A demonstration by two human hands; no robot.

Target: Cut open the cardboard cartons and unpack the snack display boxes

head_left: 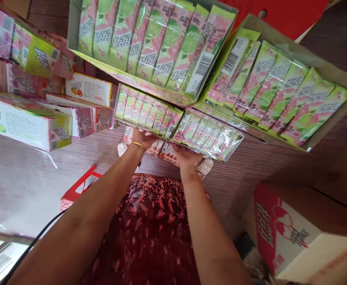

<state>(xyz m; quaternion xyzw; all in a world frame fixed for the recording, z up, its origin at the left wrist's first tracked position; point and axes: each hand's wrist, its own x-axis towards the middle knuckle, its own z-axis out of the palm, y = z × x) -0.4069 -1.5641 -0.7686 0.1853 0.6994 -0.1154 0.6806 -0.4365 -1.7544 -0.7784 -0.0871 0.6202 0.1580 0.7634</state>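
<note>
My left hand, with a gold bracelet at the wrist, supports the near underside of a display box of green-and-pink sachets. Alongside it, my right hand has its palm up beneath a second sachet box, whose clear wrap shines. These two boxes meet end to end. Both hands' fingertips are partly hidden under the boxes. Lower down, between and behind my hands, are red-and-pink packs, mostly covered.
Two larger-looking open cartons of lime sachets, a left one and a right one, rise close to my head. Stacked boxes stand left. A red plastic stool is at lower left, a large cardboard carton at lower right.
</note>
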